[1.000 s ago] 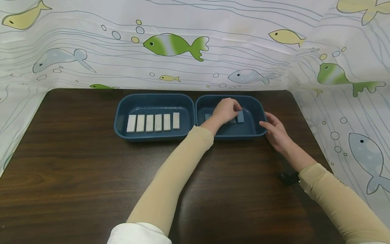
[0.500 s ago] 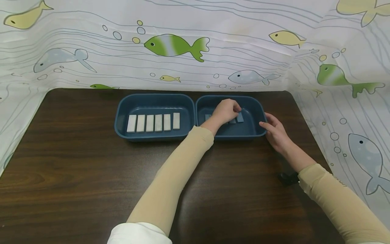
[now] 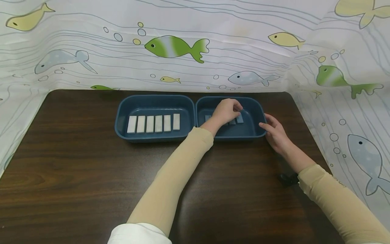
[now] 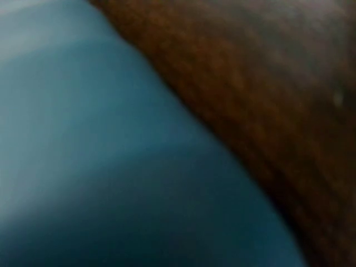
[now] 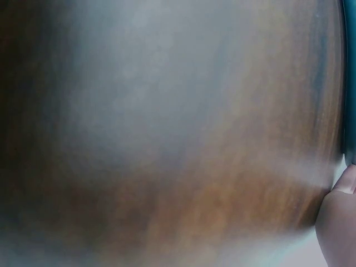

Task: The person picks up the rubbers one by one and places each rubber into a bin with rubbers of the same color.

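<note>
My left hand (image 3: 226,111) reaches into the right blue plastic bin (image 3: 231,137), its curled fingers pinching the upper end of a small blue rectangular block (image 3: 240,118). Beside that block lie more blue blocks (image 3: 208,117), partly hidden under the hand and wrist. My right hand (image 3: 276,134) grips the right end of the same bin, thumb at the rim and fingers along the outer wall. In the right wrist view the thumb (image 5: 339,214) shows at the edge, close to the bin's wall (image 5: 350,83). The left wrist view shows only blurred blue bin wall (image 4: 111,139) and table.
Touching it on the left, another blue bin (image 3: 155,139) holds a row of several white rectangular blocks (image 3: 149,124). Both stand at the back of a dark wooden table (image 3: 91,189). A fish-printed white sheet (image 3: 122,67) rises behind and to the right. A dark object (image 3: 287,179) is near the right wrist.
The blue block at the left fingertips has tilted slightly and sits a little lower against the bin floor. The right hand keeps its place on the bin.
</note>
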A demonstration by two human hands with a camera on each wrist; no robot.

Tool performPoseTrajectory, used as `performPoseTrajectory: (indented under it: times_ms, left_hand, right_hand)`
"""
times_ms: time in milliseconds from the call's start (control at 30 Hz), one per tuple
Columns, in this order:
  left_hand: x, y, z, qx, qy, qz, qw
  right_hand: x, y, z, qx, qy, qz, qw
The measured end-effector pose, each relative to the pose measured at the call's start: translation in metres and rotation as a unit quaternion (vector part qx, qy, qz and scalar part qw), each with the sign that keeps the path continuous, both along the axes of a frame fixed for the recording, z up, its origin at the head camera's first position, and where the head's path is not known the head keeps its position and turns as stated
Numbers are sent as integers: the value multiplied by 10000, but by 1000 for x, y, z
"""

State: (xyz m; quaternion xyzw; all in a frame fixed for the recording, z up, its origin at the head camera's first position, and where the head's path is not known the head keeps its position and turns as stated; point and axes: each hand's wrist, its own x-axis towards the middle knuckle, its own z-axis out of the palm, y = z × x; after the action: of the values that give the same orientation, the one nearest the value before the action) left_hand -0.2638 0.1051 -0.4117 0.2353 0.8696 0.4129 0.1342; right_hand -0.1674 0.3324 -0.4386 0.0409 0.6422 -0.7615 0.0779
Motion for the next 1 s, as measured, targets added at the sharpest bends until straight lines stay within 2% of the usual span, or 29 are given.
performPoseTrajectory:
  times_ms: [200, 533, 800, 1000]
  left_hand:
    - [-1, 1, -1, 101, 47, -15, 9999]
    - [7, 1, 2, 471, 309, -109, 9984]
    - [12, -2, 8, 572, 374, -303, 9972]
    - [14, -12, 17, 529, 428, -426, 9968]
  right_hand:
    - [1, -1, 1, 9, -3, -24, 10000]
    - [3, 0, 1, 195, -9, 1, 9998]
    - [2, -2, 2, 360, -120, -55, 9993]
    - [1, -2, 3, 296, -121, -93, 9994]
